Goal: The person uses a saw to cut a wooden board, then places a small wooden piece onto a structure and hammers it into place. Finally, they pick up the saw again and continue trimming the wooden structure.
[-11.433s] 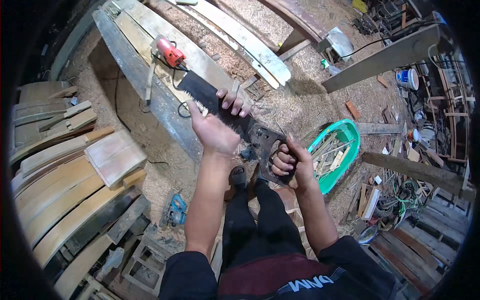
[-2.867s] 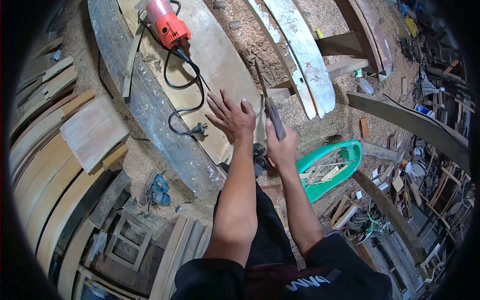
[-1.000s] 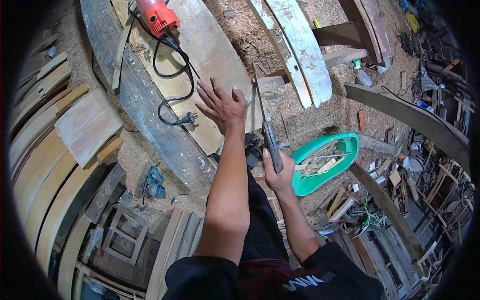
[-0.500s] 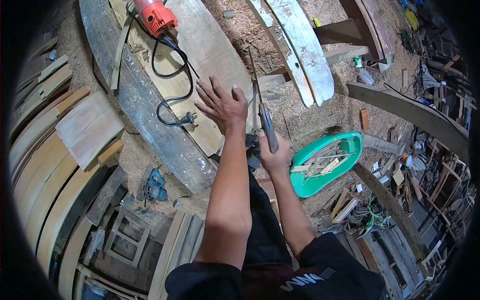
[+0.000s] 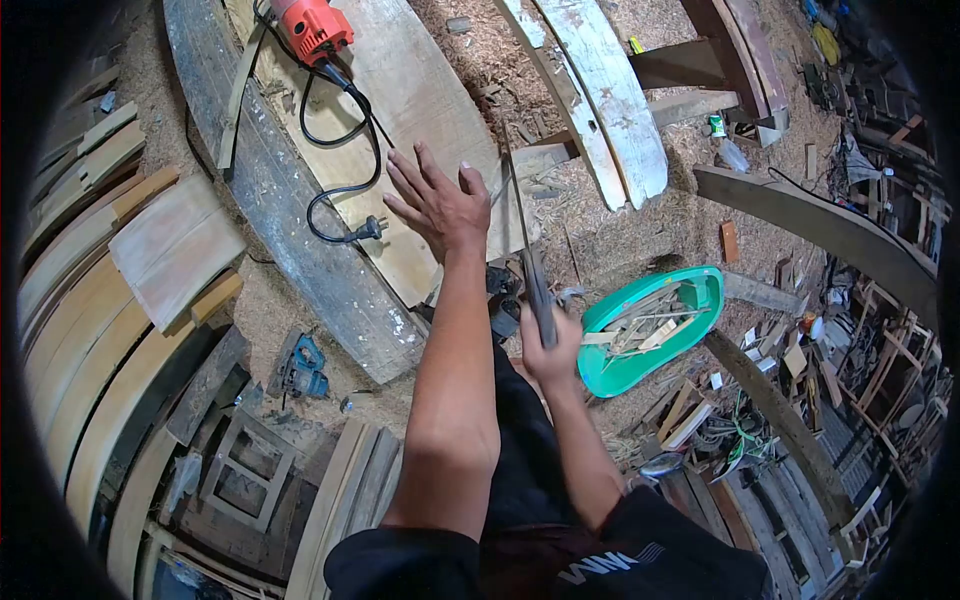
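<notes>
Drawing saw (image 5: 537,287) back, R hand (image 5: 554,352) nearer body.

This is a woodworking workshop: pale wood shavings and sawdust (image 5: 640,235) cover the floor, long curved wooden planks (image 5: 125,400) are stacked along one side, a red corded power tool (image 5: 312,28) lies on a broad pale board (image 5: 420,85), and a green plastic tub (image 5: 608,374) holds thin wood offcuts (image 5: 655,318).
</notes>
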Demonstrator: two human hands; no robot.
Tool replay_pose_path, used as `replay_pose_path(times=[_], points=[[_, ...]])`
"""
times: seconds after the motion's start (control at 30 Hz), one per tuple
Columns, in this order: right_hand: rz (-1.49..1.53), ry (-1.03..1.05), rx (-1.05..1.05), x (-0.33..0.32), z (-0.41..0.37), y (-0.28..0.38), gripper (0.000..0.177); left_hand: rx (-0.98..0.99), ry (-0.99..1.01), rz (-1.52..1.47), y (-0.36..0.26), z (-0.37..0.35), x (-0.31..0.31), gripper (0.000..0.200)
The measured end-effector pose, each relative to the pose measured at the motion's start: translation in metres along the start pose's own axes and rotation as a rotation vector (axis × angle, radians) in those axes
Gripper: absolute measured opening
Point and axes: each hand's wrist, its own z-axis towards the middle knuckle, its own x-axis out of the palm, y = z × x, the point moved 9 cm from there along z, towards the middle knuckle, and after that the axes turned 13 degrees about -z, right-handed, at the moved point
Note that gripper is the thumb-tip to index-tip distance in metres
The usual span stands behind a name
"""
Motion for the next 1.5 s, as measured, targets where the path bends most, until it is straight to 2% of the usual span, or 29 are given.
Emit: replay_pose_path(times=[0.03, 0.13, 0.23, 0.33, 0.43, 0.53, 0.63, 0.83, 0.97, 1.07, 1.17, 1.27, 1.37, 1.5], points=[[-0.009, -0.019, -0.041, -0.006, -0.01, 0.004, 0.021, 0.003, -0.002, -0.002, 0.001, 0.001, 0.001, 0.073], [0.015, 0.014, 0.066, -0.007, 0.002, 0.004, 0.02, 0.003, 0.005, 0.002, 0.002, -0.002, 0.002, 0.072], [-0.011, 0.014, 0.071, 0.017, 0.062, 0.013, 0.019, -0.012, -0.002, 0.016, 0.001, -0.002, -0.001, 0.072], [0.037, -0.001, 0.049, 0.012, 0.042, 0.004, 0.02, -0.014, -0.007, 0.008, 0.0, -0.001, -0.001, 0.072], [0.013, -0.042, 0.049, -0.005, -0.015, 0.002, 0.022, -0.008, -0.007, -0.013, -0.001, 0.002, -0.002, 0.072], [0.038, -0.044, 0.042, 0.001, 0.009, 0.007, 0.023, 0.009, -0.015, -0.032, 0.001, -0.003, -0.001, 0.072], [0.041, -0.021, 0.067, 0.023, 0.067, 0.011, 0.023, 0.012, -0.042, -0.063, 0.001, -0.004, -0.002, 0.072], [0.044, -0.073, -0.004, -0.011, -0.008, 0.005, 0.024, 0.011, -0.038, -0.008, -0.001, 0.003, -0.002, 0.072], [0.066, 0.005, 0.097, 0.016, 0.057, 0.004, 0.017, 0.011, -0.03, -0.037, -0.003, 0.0, -0.005, 0.072], [0.058, 0.016, 0.057, 0.018, 0.057, 0.003, 0.017, 0.009, -0.045, -0.039, -0.003, 0.001, -0.003, 0.071], [0.089, -0.01, 0.052, -0.002, -0.003, -0.005, 0.022, 0.007, -0.025, -0.014, 0.0, -0.003, -0.002, 0.071], [0.081, -0.065, 0.013, -0.007, 0.008, 0.0, 0.025, 0.005, -0.026, -0.017, 0.0, -0.002, -0.003, 0.071], [0.065, -0.013, 0.092, 0.019, 0.063, 0.004, 0.026, -0.005, -0.019, -0.017, -0.001, -0.005, -0.004, 0.071], [0.064, -0.005, 0.086, 0.017, 0.057, 0.002, 0.028, -0.02, -0.004, -0.018, 0.002, -0.005, -0.003, 0.071]])
